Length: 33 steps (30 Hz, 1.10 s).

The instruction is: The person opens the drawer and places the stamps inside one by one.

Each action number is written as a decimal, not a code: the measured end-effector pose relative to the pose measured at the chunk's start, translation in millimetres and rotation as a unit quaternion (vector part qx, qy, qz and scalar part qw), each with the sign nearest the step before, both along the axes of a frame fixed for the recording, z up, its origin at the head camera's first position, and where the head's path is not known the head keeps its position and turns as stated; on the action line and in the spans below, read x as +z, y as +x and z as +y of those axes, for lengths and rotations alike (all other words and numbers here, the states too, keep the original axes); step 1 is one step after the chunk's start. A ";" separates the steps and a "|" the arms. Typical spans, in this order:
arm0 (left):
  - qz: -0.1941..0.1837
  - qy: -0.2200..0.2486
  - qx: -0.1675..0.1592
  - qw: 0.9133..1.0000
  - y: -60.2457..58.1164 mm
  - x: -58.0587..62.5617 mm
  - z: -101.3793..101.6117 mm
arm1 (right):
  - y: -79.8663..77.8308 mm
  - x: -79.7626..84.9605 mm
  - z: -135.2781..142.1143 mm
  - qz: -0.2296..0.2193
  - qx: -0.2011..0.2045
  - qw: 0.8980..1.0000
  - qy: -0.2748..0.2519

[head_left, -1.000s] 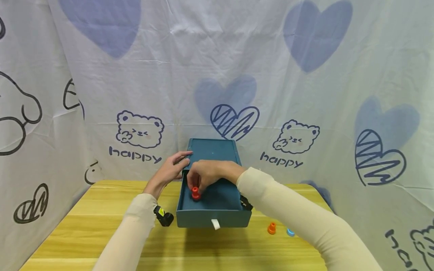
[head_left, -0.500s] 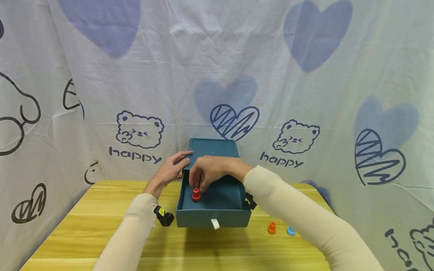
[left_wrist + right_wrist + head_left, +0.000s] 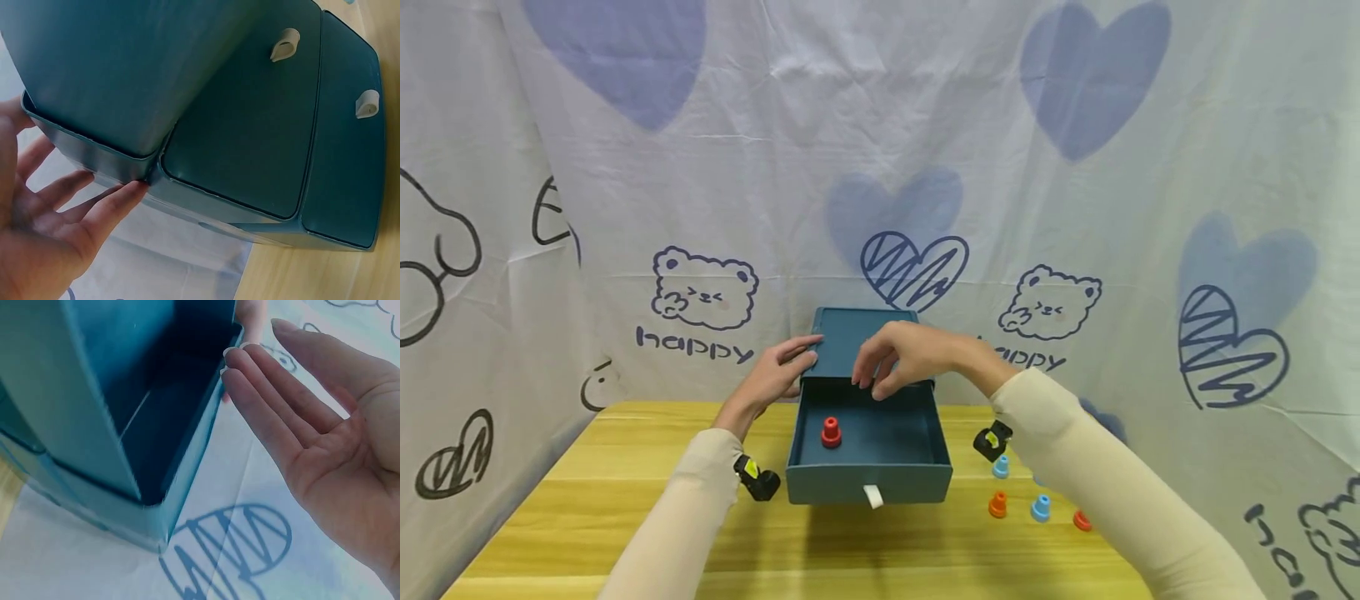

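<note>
A dark teal drawer cabinet (image 3: 859,343) stands at the back of the table, its top drawer (image 3: 868,483) pulled out. Inside that drawer, toward the left, a red stepped peg (image 3: 831,432) stands upright. My left hand (image 3: 775,371) rests on the cabinet's upper left side; in the left wrist view, its fingers (image 3: 119,209) touch the casing near the drawer. Above the back of the drawer hovers my right hand (image 3: 904,357), holding nothing. Its fingers are loosely bent in the head view, and the right wrist view shows its palm (image 3: 337,444) bare.
Right of the cabinet, on the wooden table (image 3: 662,500), stand an orange peg (image 3: 997,504), blue pegs (image 3: 1041,507) and a red peg (image 3: 1082,521), partly behind the right sleeve. A white pull tab (image 3: 873,497) hangs on the drawer front. A patterned cloth (image 3: 805,167) hangs behind.
My right hand has let go of the red peg and moved up and to the right, away from it. The peg stays in the drawer. My left hand keeps its place.
</note>
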State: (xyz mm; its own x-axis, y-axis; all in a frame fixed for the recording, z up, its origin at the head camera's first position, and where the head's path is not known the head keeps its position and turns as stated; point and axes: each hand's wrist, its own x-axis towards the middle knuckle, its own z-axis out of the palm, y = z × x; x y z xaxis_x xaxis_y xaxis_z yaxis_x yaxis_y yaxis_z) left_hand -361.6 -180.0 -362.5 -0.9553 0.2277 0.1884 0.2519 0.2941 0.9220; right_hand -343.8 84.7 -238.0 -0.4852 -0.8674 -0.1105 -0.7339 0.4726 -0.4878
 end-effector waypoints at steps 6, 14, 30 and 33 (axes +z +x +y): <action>-0.008 0.007 -0.012 1.000 0.2 -0.9 -2.3 | -2.4 -1.0 24.8 0.001 -0.032 0.999 -0.021; -0.020 -0.015 -0.031 0.999 -2.4 5.2 -5.5 | -5.4 -8.3 61.0 -0.010 -0.071 0.996 -0.048; -0.044 -0.018 -0.060 0.997 -3.7 8.8 -9.5 | -7.0 -42.7 120.7 -0.002 -0.124 0.991 -0.056; -0.047 -0.018 -0.064 0.997 -3.6 9.3 -10.4 | -6.1 -48.7 130.0 -0.005 -0.133 0.990 -0.056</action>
State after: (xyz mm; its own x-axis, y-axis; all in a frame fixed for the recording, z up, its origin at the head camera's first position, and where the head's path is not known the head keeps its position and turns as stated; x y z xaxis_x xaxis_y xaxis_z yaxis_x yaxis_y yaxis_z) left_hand -365.2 -190.4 -353.2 -0.9308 0.3548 0.0879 0.2020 0.2988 0.9327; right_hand -349.9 214.7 -286.7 -0.6967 -0.7168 -0.0271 -0.5859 0.5905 -0.5550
